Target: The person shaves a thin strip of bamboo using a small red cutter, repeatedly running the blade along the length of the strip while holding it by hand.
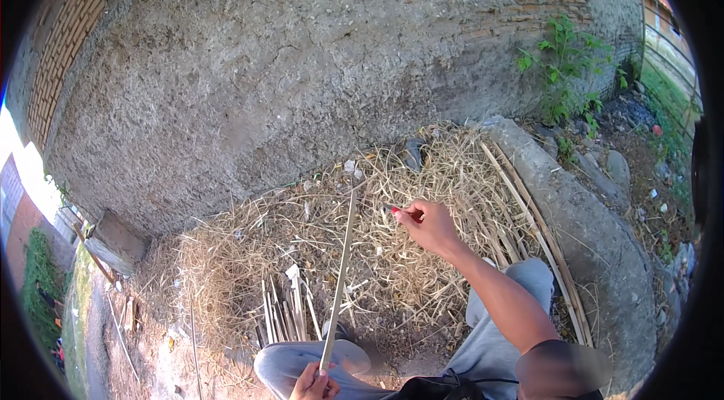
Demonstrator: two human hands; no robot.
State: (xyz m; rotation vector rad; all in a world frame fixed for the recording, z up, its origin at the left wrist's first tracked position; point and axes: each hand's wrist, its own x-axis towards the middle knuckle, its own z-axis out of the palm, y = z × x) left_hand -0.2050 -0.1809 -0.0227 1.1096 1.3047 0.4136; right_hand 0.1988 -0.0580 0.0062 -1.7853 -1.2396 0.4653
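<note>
One long, pale strip [342, 272] slants from mid-frame to the lower edge, its near end clasped in the left hand [315, 383]; it looks light, springy and best gripped there. Right of centre, the right hand [431, 226] pinches a small red-and-dark object [394, 210] above dry straw [215, 272], with a rough grey wall [264, 83] across the top.

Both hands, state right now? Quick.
Left hand: closed, holding a long wooden strip.
Right hand: closed, holding a small red object, kind unclear.
</note>
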